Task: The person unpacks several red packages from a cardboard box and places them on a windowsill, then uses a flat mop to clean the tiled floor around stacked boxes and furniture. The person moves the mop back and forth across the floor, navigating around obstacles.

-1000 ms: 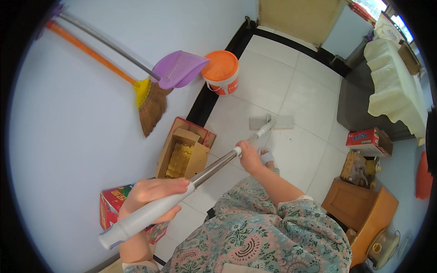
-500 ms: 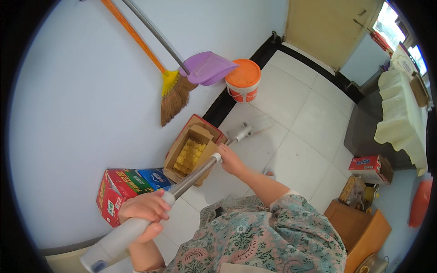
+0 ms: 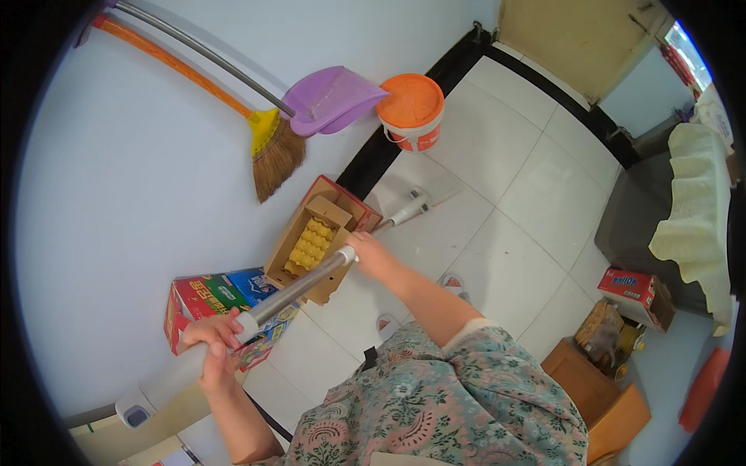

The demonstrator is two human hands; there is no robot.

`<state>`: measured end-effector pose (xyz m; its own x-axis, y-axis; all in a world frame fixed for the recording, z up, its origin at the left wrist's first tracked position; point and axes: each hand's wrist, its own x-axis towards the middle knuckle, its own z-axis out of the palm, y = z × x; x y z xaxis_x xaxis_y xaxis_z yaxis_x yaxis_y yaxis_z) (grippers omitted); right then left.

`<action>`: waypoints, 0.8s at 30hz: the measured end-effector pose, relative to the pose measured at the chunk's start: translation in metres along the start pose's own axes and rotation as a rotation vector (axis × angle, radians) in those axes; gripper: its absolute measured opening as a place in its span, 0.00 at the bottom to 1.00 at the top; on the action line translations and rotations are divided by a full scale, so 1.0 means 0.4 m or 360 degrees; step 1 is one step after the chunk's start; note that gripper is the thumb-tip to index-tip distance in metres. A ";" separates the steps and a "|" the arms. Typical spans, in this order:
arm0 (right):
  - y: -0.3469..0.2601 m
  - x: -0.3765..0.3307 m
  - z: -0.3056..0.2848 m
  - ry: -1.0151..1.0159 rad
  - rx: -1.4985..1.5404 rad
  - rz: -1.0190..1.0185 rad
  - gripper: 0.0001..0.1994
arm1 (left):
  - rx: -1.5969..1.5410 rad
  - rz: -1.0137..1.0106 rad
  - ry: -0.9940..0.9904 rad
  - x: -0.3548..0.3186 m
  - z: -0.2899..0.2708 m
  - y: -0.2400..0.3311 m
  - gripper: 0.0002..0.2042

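Both hands grip the long mop handle (image 3: 303, 286), which runs from the lower left of the frame up toward the centre. Her left hand (image 3: 211, 347) is clenched round the grey upper end in the lower left; her right hand (image 3: 371, 256) is closed on the metal shaft near the middle of the frame. Beyond the right hand the shaft meets a white joint and the flat mop head (image 3: 435, 193), which lies on the white tiled floor (image 3: 513, 202) just above centre.

Just left of the shaft an open cardboard box (image 3: 315, 241) with a yellow tray inside stands at the wall's foot, very close to the handle. A colourful printed carton (image 3: 214, 299) sits lower left, partly behind the left hand. Farther up, a broom (image 3: 272, 151) with an orange stick and a purple dustpan (image 3: 330, 97) lean on the white wall (image 3: 116, 194), and an orange-lidded bucket (image 3: 412, 113) stands beside the black skirting, near the mop head but apart from it.

Open tile spreads to the right and upper right of the mop head. At the right edge a dark piece of furniture under pale cloth (image 3: 691, 210), a red box (image 3: 633, 287) and wooden boxes (image 3: 590, 373) hem the floor.

Her patterned top hides the floor at bottom centre, and the things at the far right are too warped by the lens to make out.
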<state>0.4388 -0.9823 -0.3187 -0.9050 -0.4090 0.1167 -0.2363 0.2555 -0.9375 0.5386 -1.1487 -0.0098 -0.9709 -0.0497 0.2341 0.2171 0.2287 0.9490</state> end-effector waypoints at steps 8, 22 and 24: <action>-0.035 -0.161 -0.121 0.0084 -0.0133 0.0004 0.14 | -0.0202 -0.0063 0.0005 0.002 0.092 0.065 0.14; -0.021 0.129 0.030 0.0479 -0.0116 -0.0133 0.11 | -0.0094 0.0200 0.0000 0.021 0.063 0.033 0.12; 0.078 0.158 0.080 0.0265 -0.0179 -0.0106 0.11 | 0.0035 0.0089 0.0128 -0.005 0.056 -0.030 0.11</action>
<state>0.3857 -1.0282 -0.3513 -0.9299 -0.2801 0.2385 -0.3272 0.3329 -0.8844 0.5356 -1.1297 -0.0265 -0.9460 -0.1141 0.3034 0.2673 0.2547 0.9293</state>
